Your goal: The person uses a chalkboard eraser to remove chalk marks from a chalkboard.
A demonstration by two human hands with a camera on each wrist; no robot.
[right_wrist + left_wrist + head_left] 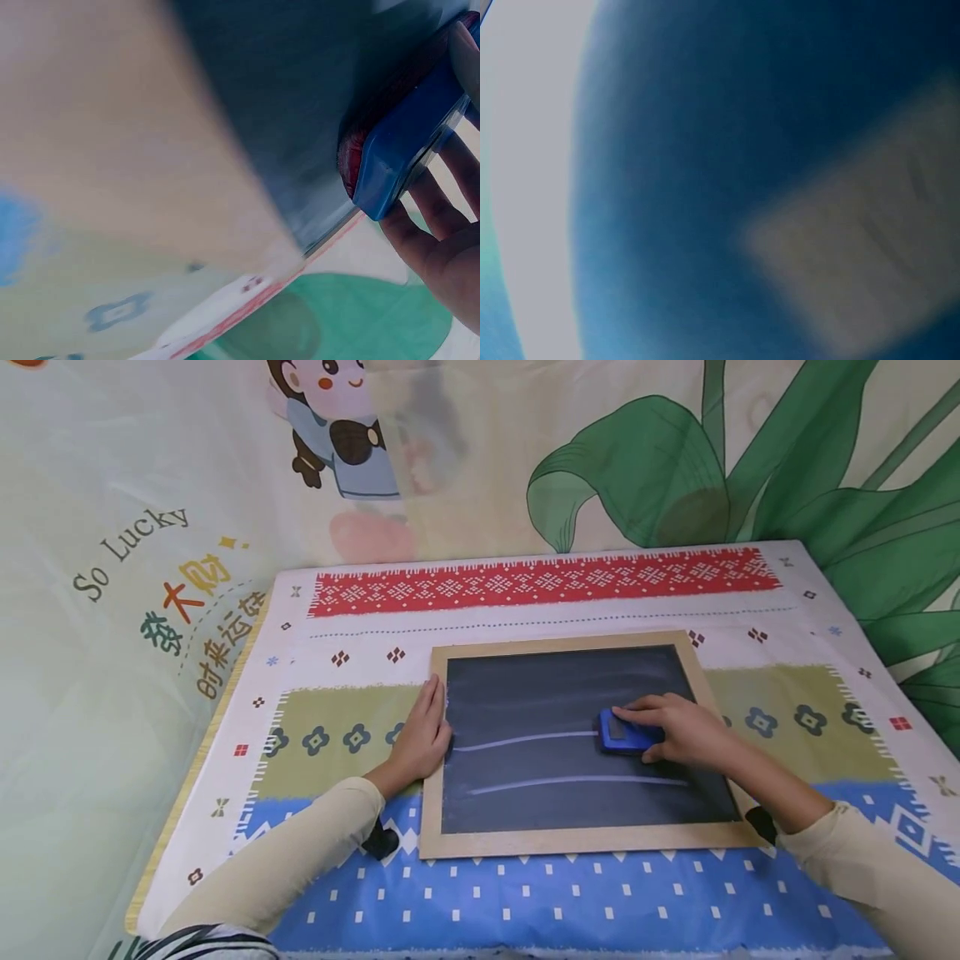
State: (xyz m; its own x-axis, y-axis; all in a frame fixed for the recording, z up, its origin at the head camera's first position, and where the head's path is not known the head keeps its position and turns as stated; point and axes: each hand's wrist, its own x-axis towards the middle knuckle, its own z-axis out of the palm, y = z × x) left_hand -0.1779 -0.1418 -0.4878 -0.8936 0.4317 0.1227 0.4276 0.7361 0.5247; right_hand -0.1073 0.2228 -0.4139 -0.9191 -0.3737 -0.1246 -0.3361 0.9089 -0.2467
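A small chalkboard with a pale wooden frame [555,842] lies on the patterned cloth. My right hand [693,732] grips a blue chalkboard eraser [628,745], thumb on one side and fingers on the other. In the right wrist view, the dark red pad [349,159] of the eraser faces the board surface. One pale chalk line [525,740] runs from the left and meets the eraser; a second line [577,779] curves below it. Faint smears cross the upper board. My left hand [420,732] rests along the left frame edge, its fingers straight.
The cloth [495,893] has red, green and blue bands. Behind it hangs a printed curtain with big green leaves [637,468] and lettering. Black straps show at both wrists. The left wrist view is a blurred close-up of blue cloth [682,150].
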